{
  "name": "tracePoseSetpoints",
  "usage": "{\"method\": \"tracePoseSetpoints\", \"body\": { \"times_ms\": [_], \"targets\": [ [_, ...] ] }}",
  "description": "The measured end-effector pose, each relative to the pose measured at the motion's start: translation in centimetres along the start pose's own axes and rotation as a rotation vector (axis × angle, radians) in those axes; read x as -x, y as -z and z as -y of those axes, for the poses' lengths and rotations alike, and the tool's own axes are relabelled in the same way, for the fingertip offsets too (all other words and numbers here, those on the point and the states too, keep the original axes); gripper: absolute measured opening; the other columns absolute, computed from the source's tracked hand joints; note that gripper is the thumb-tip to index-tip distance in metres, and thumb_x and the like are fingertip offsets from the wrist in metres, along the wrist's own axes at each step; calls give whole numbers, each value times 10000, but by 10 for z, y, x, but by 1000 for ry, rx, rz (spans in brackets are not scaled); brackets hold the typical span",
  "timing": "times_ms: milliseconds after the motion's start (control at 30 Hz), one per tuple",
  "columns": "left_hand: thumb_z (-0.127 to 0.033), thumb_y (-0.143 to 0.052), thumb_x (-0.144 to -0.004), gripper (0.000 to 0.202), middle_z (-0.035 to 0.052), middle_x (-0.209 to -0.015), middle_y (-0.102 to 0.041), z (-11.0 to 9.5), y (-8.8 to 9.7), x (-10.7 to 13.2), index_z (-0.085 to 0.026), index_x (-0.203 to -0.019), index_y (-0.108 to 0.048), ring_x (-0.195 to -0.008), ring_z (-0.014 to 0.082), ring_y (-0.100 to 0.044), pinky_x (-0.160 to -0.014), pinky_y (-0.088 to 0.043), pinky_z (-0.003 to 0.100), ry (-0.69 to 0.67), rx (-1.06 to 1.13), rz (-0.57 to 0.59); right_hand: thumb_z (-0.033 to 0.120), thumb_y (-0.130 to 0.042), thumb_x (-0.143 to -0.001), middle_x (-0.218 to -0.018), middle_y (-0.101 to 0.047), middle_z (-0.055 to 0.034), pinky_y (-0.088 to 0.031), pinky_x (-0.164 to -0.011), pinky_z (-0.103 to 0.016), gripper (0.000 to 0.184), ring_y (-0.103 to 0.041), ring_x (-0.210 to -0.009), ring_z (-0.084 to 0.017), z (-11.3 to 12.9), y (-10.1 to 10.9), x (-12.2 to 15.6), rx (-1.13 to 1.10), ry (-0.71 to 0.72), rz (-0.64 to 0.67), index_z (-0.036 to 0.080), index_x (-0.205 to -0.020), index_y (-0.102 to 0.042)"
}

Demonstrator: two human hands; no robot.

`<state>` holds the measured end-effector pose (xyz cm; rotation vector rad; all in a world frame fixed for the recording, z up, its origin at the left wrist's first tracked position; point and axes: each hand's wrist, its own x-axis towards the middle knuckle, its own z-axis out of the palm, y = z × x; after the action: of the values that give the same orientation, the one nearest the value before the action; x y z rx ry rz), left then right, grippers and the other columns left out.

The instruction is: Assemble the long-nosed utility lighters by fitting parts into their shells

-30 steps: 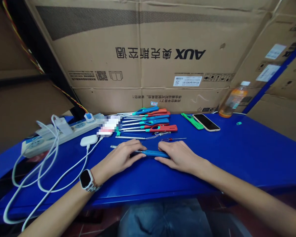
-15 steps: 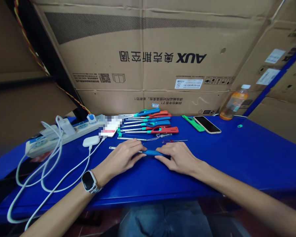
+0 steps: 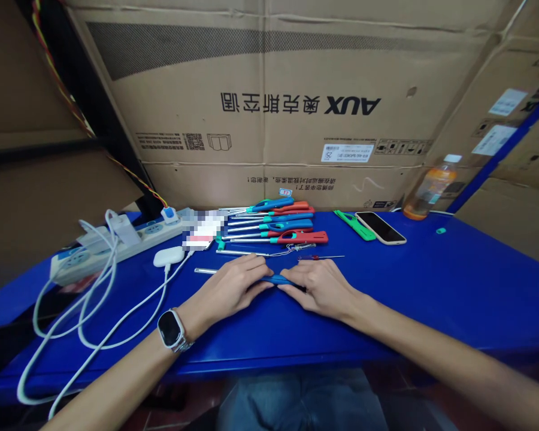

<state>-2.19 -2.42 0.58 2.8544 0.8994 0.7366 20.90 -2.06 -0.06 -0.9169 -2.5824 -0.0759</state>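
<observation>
A blue-handled long-nozzle lighter lies across the blue table in front of me, its metal tube sticking out to the left. My left hand grips the handle's left part with curled fingers. My right hand holds the handle's right end, so most of the handle is hidden. Just behind my hands lie a loose metal tube, a thin wire spring, and a small red-handled screwdriver.
A row of several red and blue lighters lies behind. A green part, a phone and an orange drink bottle stand at the back right. A power strip, white charger puck and cables are at the left. Cardboard boxes wall the back.
My hands have drawn closer together on the blue lighter, covering more of its handle. The camera view shifted slightly.
</observation>
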Motion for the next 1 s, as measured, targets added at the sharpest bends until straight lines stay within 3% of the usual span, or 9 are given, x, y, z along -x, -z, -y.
{"method": "tracePoseSetpoints", "body": {
  "times_ms": [233, 433, 533, 633, 800, 1000],
  "targets": [
    [-285, -456, -1011, 202, 57, -877, -642, 1, 0, 0, -159, -992, -614, -806, 185, -591, -781, -488, 318, -25, -45, -5, 342, -505, -968, -720, -703, -33, -339, -605, -263, 268, -619, -658, -152, 0, 0, 0, 34, -1, 18, 174, -858, -683],
    [-350, -469, -1005, 259, 69, -982, -677, 3, -1, 0, -174, -1088, -640, -929, 216, -628, -925, -475, 396, 65, -55, 48, 405, -483, -983, -887, -716, -55, -325, -596, -280, 322, -621, -807, -183, -3, 4, -1, 27, -52, 39, 200, -1121, -689],
    [-362, -527, -975, 266, 77, -1070, -667, 5, -1, 3, -190, -1146, -635, -1008, 225, -623, -974, -465, 400, 129, 30, 93, 390, -450, -1002, -899, -690, -62, -359, -641, -293, 331, -595, -854, -195, -9, 7, -1, -12, -48, 109, 220, -1131, -702],
    [-309, -558, -949, 211, 69, -1071, -648, 7, -2, 4, -204, -1107, -651, -1038, 222, -608, -901, -501, 346, 181, 108, 116, 362, -463, -1000, -905, -657, -58, -392, -745, -327, 296, -578, -888, -197, -14, 9, 0, -67, -60, 148, 241, -1094, -717],
    [-283, -578, -927, 135, 52, -980, -650, 12, -5, 4, -198, -963, -677, -940, 199, -611, -826, -502, 304, 239, 187, 104, 495, -629, -880, -989, -641, -65, -414, -867, -401, 359, -571, -992, -237, -7, 1, -7, -147, -53, 115, 200, -1075, -686],
    [-266, -632, -865, 94, 38, -890, -642, 16, -13, 5, -186, -897, -671, -837, 184, -599, -746, -485, 280, 302, 212, 87, 225, -685, -798, -870, -617, -33, -474, -768, -290, 94, -592, -842, -172, 0, -15, -17, -394, -134, 24, 167, -858, -642]
  ]
}}
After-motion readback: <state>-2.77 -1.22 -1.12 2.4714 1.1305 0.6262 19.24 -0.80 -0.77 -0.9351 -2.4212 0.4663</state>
